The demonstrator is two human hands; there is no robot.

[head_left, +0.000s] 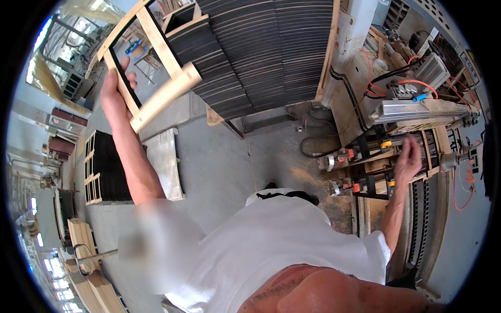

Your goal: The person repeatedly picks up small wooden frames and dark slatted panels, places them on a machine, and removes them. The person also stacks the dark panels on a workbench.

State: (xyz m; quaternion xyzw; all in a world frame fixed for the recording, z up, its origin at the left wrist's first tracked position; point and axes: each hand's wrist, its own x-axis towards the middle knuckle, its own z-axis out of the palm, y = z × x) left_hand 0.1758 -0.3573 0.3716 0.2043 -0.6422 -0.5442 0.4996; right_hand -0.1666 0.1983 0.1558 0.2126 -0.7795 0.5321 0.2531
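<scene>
My left hand (116, 87) grips a side bar of a pale wooden frame (156, 41) with black inner edges, held up at the upper left. Its fingers wrap around the bar and its thumb side faces the near end piece. My right hand (408, 160) hovers over a woodworking machine (386, 161) at the right, fingers stretched out and holding nothing that I can see. Another light wooden frame (429, 151) lies in the machine just beyond those fingers. A tall stack of black-edged frames (261, 57) stands ahead, partly behind the held frame.
A metal beam (417, 110) crosses the machine, with orange hoses around it. Sawdust (305, 176) lies on the grey floor by the machine. At the left are a smaller stack of black frames (107, 167), a pale board (166, 161) and piled timber (96, 281).
</scene>
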